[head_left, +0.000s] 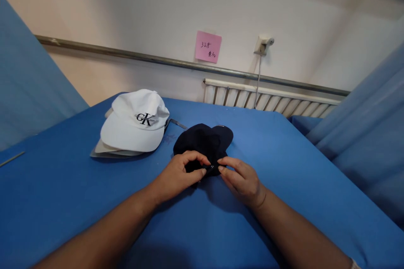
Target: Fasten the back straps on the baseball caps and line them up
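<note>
A dark navy or black baseball cap (198, 141) lies on the blue-covered table, its brim pointing away to the far right and its back strap facing me. From the left, my left hand (184, 170) pinches the strap between thumb and fingers. My right hand (241, 176) grips the strap's other side, with thumb and fingertips closed on it. Between the two hands a small shiny black part of the strap (211, 168) shows; its exact fastening cannot be made out.
To the left sits a white cap (135, 122) with black lettering, on top of other caps. The blue table (268, 147) ends near a white radiator (232, 94). Blue curtains (372, 130) hang at both sides. A thin stick (11, 159) lies far left.
</note>
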`<state>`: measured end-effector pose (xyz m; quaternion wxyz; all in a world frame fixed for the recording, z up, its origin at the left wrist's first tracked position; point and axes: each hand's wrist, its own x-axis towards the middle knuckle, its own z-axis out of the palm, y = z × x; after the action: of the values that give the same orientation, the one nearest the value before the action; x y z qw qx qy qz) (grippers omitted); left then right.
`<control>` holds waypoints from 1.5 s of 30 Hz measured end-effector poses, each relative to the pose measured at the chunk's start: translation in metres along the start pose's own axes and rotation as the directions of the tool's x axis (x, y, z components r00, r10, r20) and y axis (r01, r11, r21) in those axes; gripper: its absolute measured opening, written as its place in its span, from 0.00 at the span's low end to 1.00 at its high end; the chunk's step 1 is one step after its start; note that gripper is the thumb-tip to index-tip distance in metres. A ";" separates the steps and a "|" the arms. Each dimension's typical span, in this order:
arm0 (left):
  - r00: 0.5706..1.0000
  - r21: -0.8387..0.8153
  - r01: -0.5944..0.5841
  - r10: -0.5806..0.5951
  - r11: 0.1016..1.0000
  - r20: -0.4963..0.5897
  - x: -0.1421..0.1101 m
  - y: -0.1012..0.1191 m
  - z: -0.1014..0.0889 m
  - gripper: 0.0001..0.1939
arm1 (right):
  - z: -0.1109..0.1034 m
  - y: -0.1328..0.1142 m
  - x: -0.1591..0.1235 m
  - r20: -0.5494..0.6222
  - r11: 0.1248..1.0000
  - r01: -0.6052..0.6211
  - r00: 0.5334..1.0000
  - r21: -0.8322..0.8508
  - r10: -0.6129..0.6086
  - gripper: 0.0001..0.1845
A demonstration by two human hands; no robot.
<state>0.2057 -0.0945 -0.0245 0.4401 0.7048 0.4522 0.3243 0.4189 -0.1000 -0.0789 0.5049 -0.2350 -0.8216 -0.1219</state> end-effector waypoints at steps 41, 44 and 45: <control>0.979 0.186 -0.178 0.192 0.966 -0.064 0.001 -0.003 0.002 0.07 | 0.001 0.000 0.004 -0.016 0.999 -0.042 0.999 0.013 0.043 0.11; 0.981 0.194 -0.181 0.190 0.964 -0.032 0.002 -0.003 0.001 0.08 | 0.001 0.000 0.005 -0.020 0.999 -0.025 0.999 0.032 0.026 0.11; 0.982 0.193 -0.179 0.187 0.965 -0.023 0.002 -0.003 0.001 0.09 | 0.002 0.000 0.004 -0.018 0.999 -0.024 1.000 0.041 0.024 0.11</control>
<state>0.2062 -0.0920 -0.0280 0.3297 0.7755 0.4228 0.3334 0.4160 -0.0982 -0.0761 0.5188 -0.2332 -0.8162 -0.1010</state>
